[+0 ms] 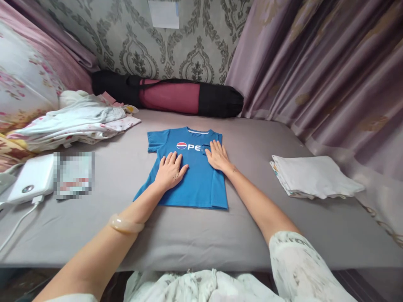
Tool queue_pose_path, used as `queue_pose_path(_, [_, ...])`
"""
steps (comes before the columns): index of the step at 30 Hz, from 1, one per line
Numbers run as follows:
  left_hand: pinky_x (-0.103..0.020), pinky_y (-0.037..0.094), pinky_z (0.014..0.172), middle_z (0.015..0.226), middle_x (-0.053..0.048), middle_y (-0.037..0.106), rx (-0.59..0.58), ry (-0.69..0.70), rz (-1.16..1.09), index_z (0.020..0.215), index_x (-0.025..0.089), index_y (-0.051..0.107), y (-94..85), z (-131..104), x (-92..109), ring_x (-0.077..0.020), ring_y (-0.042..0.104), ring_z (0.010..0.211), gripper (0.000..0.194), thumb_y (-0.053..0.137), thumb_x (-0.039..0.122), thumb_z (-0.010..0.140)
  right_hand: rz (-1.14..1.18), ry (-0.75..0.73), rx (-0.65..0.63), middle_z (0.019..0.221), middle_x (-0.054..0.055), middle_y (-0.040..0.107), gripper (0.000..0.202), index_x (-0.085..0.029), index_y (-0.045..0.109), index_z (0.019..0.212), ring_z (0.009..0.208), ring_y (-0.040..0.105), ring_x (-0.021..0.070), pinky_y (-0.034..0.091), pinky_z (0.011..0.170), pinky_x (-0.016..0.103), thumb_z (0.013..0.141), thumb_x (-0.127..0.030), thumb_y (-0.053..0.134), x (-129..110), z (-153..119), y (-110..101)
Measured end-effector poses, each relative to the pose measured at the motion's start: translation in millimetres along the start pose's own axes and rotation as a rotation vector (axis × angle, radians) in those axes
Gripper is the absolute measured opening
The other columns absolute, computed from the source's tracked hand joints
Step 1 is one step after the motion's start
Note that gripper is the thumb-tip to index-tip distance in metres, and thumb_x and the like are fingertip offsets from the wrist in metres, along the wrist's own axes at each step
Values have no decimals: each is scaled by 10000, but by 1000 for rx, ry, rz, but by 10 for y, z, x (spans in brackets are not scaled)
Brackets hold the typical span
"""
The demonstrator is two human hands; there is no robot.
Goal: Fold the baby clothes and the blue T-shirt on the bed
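A blue T-shirt (192, 184) with a round logo and white letters lies on the grey sheet, its neckline pointing away from me. Its right side is folded inward over the front, covering part of the lettering, while the left sleeve sticks out. My left hand (170, 170) rests on the middle-left of the shirt, fingers spread, palm down. On the folded part near the right shoulder lies my right hand (216, 155), flat with its fingers stretched out. Neither hand grips anything.
Folded white cloths (315, 176) lie at the right. Crumpled clothes (82, 119) are at the back left, with a white power bank (33, 178) and a blurred packet (74, 175) nearer. A black and red rolled bag (170, 96) lies along the patterned wall.
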State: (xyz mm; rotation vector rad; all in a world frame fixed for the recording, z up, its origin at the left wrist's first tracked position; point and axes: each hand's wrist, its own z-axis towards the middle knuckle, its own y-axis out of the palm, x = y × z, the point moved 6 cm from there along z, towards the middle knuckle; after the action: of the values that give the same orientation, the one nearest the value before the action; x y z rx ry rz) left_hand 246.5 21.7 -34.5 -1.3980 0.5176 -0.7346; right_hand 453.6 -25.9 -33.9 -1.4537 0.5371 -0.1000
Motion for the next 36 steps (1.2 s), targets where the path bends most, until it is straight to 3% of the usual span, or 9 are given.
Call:
queue_pose_path(5, [-492, 202, 1186, 1559, -180, 350, -9, -6, -8, 1478, 97, 406, 11, -2, -17, -316, 274, 1463, 644, 270, 510, 1002, -9, 29, 41, 1616, 146, 216, 670, -37, 280, 1531, 1502, 141, 266, 114, 1213, 424, 1016, -464, 232, -42, -37, 48])
queue_pose_path(11, [-484, 212, 1181, 1554, -170, 365, 8, -2, -9, 1464, 114, 426, -2, -8, -20, -312, 282, 1459, 636, 279, 516, 994, -2, -24, 177, 1601, 153, 263, 614, -37, 335, 1508, 1501, 155, 239, 85, 1218, 418, 1021, -389, 205, -90, -246, -97])
queue_pose_path(16, [-495, 211, 1180, 1555, -184, 356, 0, 0, -15, 1470, 95, 416, 6, -4, -19, -322, 279, 1459, 646, 281, 510, 994, -15, -91, 37, 1621, 150, 193, 660, -48, 276, 1535, 1509, 111, 245, 87, 1221, 415, 1016, -452, 229, -176, -569, 6])
queue_pose_path(20, [-495, 211, 1182, 1558, -178, 353, -7, -7, -8, 1473, 99, 413, 7, -2, -19, -318, 279, 1460, 643, 284, 509, 994, -20, -73, 10, 1612, 160, 220, 672, -38, 288, 1530, 1501, 160, 254, 98, 1222, 413, 1015, -470, 249, -174, -589, 93])
queue_pose_path(24, [-486, 215, 1183, 1555, -175, 360, -7, -8, -5, 1469, 103, 423, -3, -4, -15, -316, 281, 1460, 643, 288, 514, 993, -35, -56, 148, 1591, 184, 271, 637, -27, 336, 1505, 1487, 212, 262, 142, 1215, 424, 1010, -426, 296, -208, -638, -29])
queue_pose_path(27, [-488, 215, 1183, 1556, -179, 357, -12, -8, -11, 1470, 102, 422, -1, -4, -17, -315, 283, 1460, 641, 303, 513, 992, -55, -115, 214, 1597, 187, 251, 609, -20, 338, 1502, 1495, 180, 273, 136, 1220, 447, 1005, -371, 313, -333, -881, -161])
queue_pose_path(32, [-478, 210, 1186, 1561, -172, 351, -7, -4, -28, 1470, 120, 417, 24, 4, -42, -305, 279, 1464, 627, 314, 510, 990, 11, -230, -16, 1617, 149, 199, 661, -74, 289, 1537, 1503, 151, 255, 156, 1225, 455, 1015, -481, 270, -534, -1413, -109])
queue_pose_path(36, [-496, 209, 1183, 1559, -193, 344, -5, 13, -59, 1458, 111, 422, 45, 5, -66, -316, 274, 1464, 619, 326, 503, 988, 39, -237, -127, 1627, 113, 156, 664, -133, 269, 1554, 1510, 108, 238, 113, 1232, 470, 1016, -519, 224, -569, -1571, -34])
